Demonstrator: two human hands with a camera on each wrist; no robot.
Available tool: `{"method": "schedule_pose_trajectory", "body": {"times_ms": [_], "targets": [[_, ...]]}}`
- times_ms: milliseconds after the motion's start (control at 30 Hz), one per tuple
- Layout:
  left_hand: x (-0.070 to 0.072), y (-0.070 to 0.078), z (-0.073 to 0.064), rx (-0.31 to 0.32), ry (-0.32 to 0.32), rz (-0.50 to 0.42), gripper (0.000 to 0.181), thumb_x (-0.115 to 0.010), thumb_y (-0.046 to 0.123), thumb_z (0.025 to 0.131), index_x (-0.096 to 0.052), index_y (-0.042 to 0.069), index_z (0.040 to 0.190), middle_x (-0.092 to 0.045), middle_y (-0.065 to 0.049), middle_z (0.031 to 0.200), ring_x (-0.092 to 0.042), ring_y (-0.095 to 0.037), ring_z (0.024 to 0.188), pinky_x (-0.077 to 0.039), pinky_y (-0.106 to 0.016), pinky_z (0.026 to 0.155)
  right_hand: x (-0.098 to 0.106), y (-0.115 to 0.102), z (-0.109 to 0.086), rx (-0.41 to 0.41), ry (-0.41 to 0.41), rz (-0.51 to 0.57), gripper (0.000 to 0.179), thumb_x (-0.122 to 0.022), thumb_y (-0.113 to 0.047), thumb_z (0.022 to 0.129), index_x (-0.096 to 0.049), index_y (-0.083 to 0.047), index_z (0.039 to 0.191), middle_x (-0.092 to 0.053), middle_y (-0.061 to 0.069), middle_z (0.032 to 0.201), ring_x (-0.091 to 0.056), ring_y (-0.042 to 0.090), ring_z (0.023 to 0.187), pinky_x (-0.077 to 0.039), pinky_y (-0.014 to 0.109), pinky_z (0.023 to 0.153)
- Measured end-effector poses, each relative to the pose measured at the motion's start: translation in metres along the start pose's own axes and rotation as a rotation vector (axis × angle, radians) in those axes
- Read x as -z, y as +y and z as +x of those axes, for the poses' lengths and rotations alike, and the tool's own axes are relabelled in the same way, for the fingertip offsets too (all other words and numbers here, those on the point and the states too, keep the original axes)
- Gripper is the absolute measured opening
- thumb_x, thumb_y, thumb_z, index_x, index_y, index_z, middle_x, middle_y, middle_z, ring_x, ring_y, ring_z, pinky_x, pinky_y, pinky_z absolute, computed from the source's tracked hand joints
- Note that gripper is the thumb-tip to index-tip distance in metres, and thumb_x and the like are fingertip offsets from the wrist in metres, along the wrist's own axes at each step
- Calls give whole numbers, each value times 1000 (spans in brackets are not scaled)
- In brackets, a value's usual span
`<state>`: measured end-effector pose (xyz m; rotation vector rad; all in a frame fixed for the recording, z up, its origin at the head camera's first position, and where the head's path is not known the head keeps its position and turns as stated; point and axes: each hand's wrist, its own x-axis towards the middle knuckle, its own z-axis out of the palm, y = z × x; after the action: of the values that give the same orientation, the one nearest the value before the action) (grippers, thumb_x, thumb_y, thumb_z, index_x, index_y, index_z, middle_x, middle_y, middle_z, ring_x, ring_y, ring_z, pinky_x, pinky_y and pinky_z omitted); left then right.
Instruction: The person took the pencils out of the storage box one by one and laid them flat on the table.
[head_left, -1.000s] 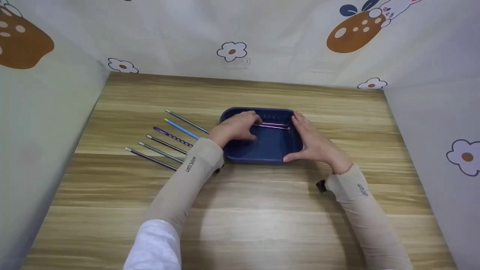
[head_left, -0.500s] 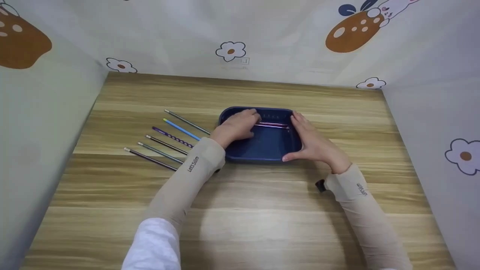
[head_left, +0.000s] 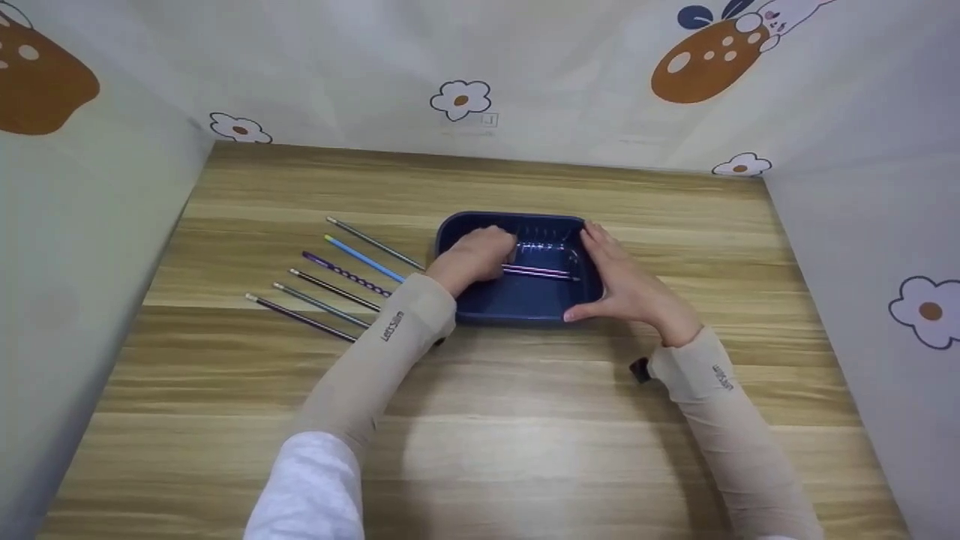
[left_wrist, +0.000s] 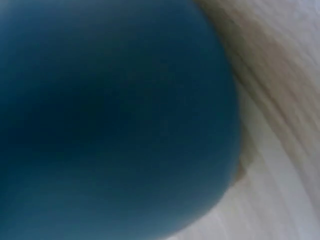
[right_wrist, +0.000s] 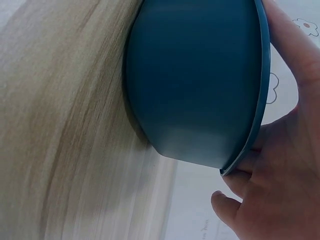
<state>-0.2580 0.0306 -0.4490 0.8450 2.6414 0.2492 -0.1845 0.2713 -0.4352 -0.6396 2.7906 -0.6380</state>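
A dark blue rectangular tray [head_left: 517, 300] sits on the wooden table. My left hand [head_left: 476, 255] reaches inside it with curled fingers, holding shiny pink-and-purple pencils [head_left: 540, 272]. Their right ends stick out over the tray floor, while the hand covers their left ends. At the tray's right end my right hand [head_left: 634, 289] grips the rim, thumb at the near corner and fingers at the far one. In the right wrist view, fingers wrap the rim of the tray [right_wrist: 195, 85]. The left wrist view is filled by the blurred outside of the tray [left_wrist: 115, 115].
Several pencils lie fanned out left of the tray, among them a blue pencil [head_left: 364, 257] and a purple spotted pencil [head_left: 345, 274]. My left forearm covers some of their ends. Patterned sheets [head_left: 555, 67] enclose the wooden table [head_left: 495, 420] at the back and sides.
The left hand's fingers have curled in, and the pencils in the tray have shifted from near its far wall toward the middle. The right hand has stayed on the tray's right end.
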Motion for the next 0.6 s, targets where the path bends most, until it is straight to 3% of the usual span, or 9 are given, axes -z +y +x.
{"method": "schedule_pose_trajectory", "body": {"times_ms": [200,433,600], "targets": [[1,1,-2,0,-37,-39,29,-55,-4,80,-41,13,62,-40,0,66,-39,-16,61,-32,-27,50,-1,0,0,-15,3,3,130,-75,-68,57,-11,-3,150,-1,12,158,0,27,145,-12,48,115],[2,0,-9,-8,-96,-110,18,-53,-3,81,-63,11,81,-57,-1,83,-48,-16,71,-40,-27,59,-1,0,0,18,7,12,129,-77,-64,58,-11,-1,150,0,11,158,0,28,145,-11,49,115],[4,1,-15,-36,-151,-106,21,-53,-1,81,-67,12,91,-62,-2,92,-52,-17,78,-44,-28,66,-2,0,-1,30,13,12,128,-77,-64,58,-12,-1,149,1,9,158,1,28,145,-11,49,115]]}}
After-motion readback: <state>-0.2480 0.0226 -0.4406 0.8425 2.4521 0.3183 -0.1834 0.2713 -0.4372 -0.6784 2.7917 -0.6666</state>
